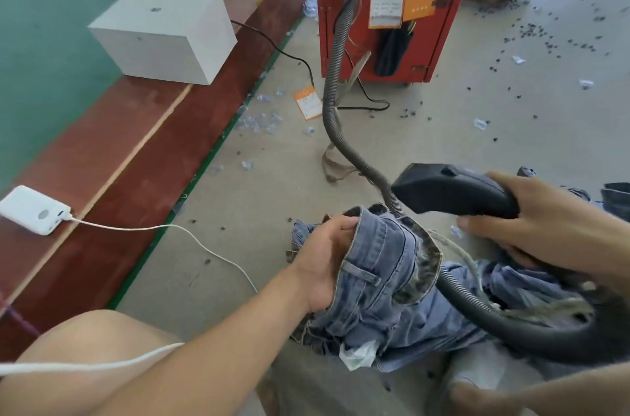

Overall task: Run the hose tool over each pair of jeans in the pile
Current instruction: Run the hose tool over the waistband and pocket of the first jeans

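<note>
- Far to my left, on the red-brown bench edge (112,156), lies a white power bank (34,210), with a white cable (163,228) running from it across the floor toward me.
- Further back on that bench stands a white box (163,35).
- My left hand (324,262) grips the bunched waistband of the jeans (385,272); my fingers are curled over the top edge of the denim and my thumb is tucked against the fabric.
- The jeans are crumpled in my lap, with the belt loop facing up just beside my left palm.
- A grey ribbed hose (332,88) comes down from the red machine (392,6) on the floor ahead, passes behind the jeans and loops round under my right arm.
- My right hand (531,214) is wrapped round the rear of the black hose tool (453,189), fingers clamped on it, with the tool held in the air just above the jeans and its front end pointing left.
- Dark scraps (531,30) litter the floor to the right.
</note>
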Motion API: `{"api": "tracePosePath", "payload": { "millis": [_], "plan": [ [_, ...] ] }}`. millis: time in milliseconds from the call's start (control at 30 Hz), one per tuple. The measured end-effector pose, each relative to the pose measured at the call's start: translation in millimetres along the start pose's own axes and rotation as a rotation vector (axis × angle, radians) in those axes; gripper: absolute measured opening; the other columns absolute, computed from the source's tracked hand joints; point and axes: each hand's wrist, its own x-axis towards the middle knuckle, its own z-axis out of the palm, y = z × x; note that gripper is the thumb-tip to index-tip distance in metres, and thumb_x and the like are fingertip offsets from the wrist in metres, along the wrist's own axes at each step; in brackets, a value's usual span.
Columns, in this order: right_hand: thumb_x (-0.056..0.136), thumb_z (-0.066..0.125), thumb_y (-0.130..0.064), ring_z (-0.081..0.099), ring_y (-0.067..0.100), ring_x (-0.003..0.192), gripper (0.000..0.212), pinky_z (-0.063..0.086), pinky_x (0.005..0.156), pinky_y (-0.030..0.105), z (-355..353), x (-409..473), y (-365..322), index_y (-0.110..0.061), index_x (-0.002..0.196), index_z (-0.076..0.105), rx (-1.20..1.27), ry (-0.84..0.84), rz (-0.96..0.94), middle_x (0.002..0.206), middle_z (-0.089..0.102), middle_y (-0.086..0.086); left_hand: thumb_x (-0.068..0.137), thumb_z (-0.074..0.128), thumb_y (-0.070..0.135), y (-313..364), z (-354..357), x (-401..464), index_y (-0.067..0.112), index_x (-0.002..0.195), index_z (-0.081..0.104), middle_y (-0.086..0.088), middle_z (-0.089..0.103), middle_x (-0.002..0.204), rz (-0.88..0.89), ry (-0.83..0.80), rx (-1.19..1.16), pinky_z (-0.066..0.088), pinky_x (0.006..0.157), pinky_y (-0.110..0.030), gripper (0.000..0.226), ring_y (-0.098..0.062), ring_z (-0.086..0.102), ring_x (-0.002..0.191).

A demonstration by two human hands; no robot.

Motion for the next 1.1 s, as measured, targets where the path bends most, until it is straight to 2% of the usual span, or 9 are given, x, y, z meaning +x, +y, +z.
{"api": "tracePosePath", "payload": {
  "millis": [100,267,433,600,667,733,900,1000,1100],
  "plan": [
    [0.081,0.076,-0.050,0.064,0.015,0.046,0.019,0.053,0.045,0.027,-1.7,-3.0,5.6,-0.050,0.089,0.058,-0.140,-0.115,0.012,0.067,0.067,0.000,0.095,0.052,0.018,-4.3,-2.4,1.5,0.008,0.125,0.071,-0.019,0.067,0.122,0.020,0.057,0.072,0.055,0.096,-0.046,0.037,-0.032,0.066,0.104],
    [0.082,0.073,-0.047,0.062,0.011,0.050,0.016,0.049,0.047,0.023,18.0,5.4,-1.4,-0.046,0.090,0.059,-0.139,-0.235,-0.030,0.071,0.069,-0.007,0.086,0.040,-0.023,-9.7,-2.8,1.0,0.026,0.133,0.065,-0.017,0.072,0.122,0.071,-0.029,0.219,0.060,0.090,-0.045,0.072,-0.034,0.069,0.114],
    [0.088,0.075,-0.040,0.055,0.008,0.040,0.017,0.041,0.040,0.021,26.4,8.9,-0.4,-0.033,0.092,0.060,0.018,-0.038,-0.042,0.056,0.065,-0.003,0.078,0.047,-0.011,0.5,-8.4,-2.6,0.006,0.120,0.072,-0.025,0.071,0.117,0.087,0.012,0.181,0.061,0.087,-0.049,0.052,-0.038,0.071,0.101],
    [0.090,0.075,-0.045,0.058,0.023,0.044,0.016,0.051,0.050,0.035,1.0,6.9,10.8,-0.038,0.092,0.061,0.120,-0.126,-0.012,0.056,0.065,0.011,0.083,0.060,0.048,1.9,-5.9,-5.8,0.004,0.102,0.075,-0.022,0.070,0.111,0.046,0.082,0.005,0.056,0.091,-0.042,0.050,-0.037,0.068,0.098],
    [0.089,0.076,-0.043,0.060,0.023,0.046,0.014,0.051,0.048,0.033,0.8,6.4,12.4,-0.045,0.094,0.063,0.125,-0.226,0.026,0.062,0.068,0.012,0.062,0.076,0.035,3.4,-0.4,-6.0,0.008,0.092,0.055,-0.024,0.052,0.105,0.075,0.057,0.069,0.045,0.093,-0.044,0.045,-0.041,0.050,0.093],
    [0.088,0.075,-0.041,0.061,0.022,0.047,0.016,0.050,0.047,0.030,11.1,8.1,8.6,-0.048,0.093,0.062,0.098,-0.288,0.035,0.063,0.068,0.009,0.047,0.069,0.013,-1.1,2.6,-5.5,0.013,0.104,0.041,-0.017,0.037,0.114,0.054,-0.001,0.128,0.031,0.097,-0.049,0.064,-0.037,0.034,0.101],
    [0.092,0.075,-0.034,0.055,0.022,0.046,0.011,0.048,0.048,0.033,30.8,16.5,0.3,-0.040,0.090,0.065,0.262,-0.153,-0.004,0.060,0.064,0.008,0.056,0.048,-0.004,-14.4,2.2,-4.5,0.007,0.110,0.064,-0.012,0.049,0.085,0.003,-0.018,0.336,0.043,0.080,-0.041,0.057,-0.035,0.047,0.082],
    [0.093,0.075,-0.033,0.055,0.021,0.045,0.011,0.050,0.048,0.034,14.3,15.5,6.4,-0.038,0.090,0.065,0.306,-0.080,0.031,0.059,0.063,0.006,0.068,0.033,-0.020,-12.4,3.4,-6.7,0.016,0.123,0.071,-0.021,0.062,0.111,0.043,-0.045,0.321,0.051,0.089,-0.044,0.076,-0.036,0.058,0.100],
    [0.091,0.075,-0.039,0.060,0.023,0.048,0.014,0.053,0.053,0.038,1.4,9.0,13.2,-0.041,0.097,0.063,0.136,-0.197,0.029,0.064,0.068,0.010,0.074,0.020,-0.031,-9.7,1.9,-6.8,0.023,0.149,0.051,-0.018,0.064,0.129,0.106,-0.094,0.297,0.044,0.107,-0.051,0.098,-0.033,0.062,0.116]
  ]
}}
